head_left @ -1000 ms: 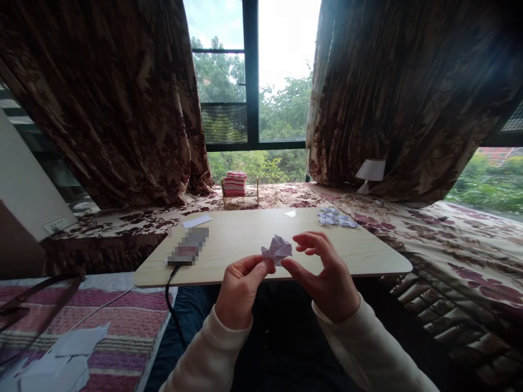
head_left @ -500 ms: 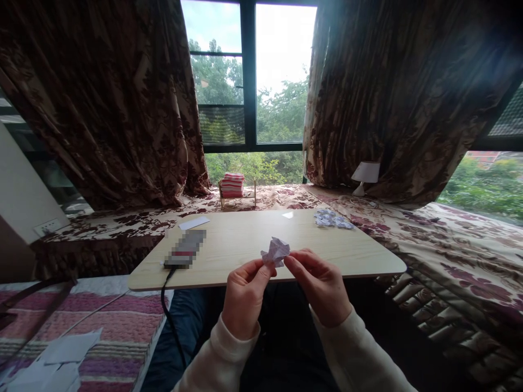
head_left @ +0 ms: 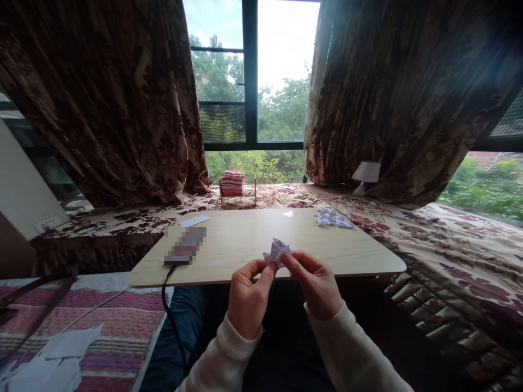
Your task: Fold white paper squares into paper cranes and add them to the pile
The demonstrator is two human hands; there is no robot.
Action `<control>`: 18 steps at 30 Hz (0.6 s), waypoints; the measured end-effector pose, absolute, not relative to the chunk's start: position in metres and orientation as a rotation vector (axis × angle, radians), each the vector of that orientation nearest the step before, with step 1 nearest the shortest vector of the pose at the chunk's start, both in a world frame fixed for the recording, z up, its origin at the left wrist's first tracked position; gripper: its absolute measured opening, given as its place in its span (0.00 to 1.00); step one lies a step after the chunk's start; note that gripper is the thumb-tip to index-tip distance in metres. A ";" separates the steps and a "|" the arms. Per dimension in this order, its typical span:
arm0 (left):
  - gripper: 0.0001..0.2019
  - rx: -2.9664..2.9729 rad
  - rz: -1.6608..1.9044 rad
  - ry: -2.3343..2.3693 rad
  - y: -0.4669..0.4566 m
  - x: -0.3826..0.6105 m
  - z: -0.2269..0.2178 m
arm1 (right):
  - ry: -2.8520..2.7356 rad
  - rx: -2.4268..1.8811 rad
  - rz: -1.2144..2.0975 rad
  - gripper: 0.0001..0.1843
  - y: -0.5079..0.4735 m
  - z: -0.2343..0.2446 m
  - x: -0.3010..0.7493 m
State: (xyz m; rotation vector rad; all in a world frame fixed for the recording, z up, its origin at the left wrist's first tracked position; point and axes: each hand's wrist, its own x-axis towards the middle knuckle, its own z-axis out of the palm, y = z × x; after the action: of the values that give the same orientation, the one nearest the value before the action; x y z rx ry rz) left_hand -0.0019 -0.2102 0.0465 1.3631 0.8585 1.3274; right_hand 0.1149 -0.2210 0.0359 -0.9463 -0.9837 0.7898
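A small folded piece of white paper (head_left: pixel 278 249), with several angular flaps, is held up over the near edge of the table (head_left: pixel 229 239). My left hand (head_left: pixel 250 296) pinches its lower left side between thumb and fingers. From the right, my right hand (head_left: pixel 314 283) grips its other side, thumb and forefinger closed on it. Part of the paper is hidden behind my fingertips. At the table's far right lies a cluster of similar folded paper pieces (head_left: pixel 332 218).
A blurred-out dark device (head_left: pixel 186 247) with a black cable lies on the table's left, near a flat white sheet (head_left: pixel 194 221). Paper sheets (head_left: pixel 57 359) rest on the striped bed cover at lower left. Beyond the table stand a rack of pink cloths (head_left: pixel 232 184) and a lamp (head_left: pixel 366 172).
My hands have drawn closer together, the right one shifting left onto the paper. The folded paper has turned slightly and shows different facets.
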 end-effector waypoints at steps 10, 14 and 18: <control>0.09 1.374 1.403 0.831 -0.215 0.008 0.042 | -1.089 -0.921 0.680 0.13 -0.224 0.035 0.112; 0.10 1.349 1.379 0.853 -0.214 0.007 0.038 | -1.202 -1.020 0.664 0.15 -0.224 0.034 0.118; 0.09 1.510 1.268 0.861 -0.210 -0.004 0.042 | -1.384 -1.185 0.451 0.13 -0.225 0.036 0.142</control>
State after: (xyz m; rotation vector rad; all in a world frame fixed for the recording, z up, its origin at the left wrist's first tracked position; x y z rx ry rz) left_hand -0.0042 -0.2096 0.0418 1.5103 0.8614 1.2684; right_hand 0.1423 -0.2253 0.0364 -1.1847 -1.3841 0.4515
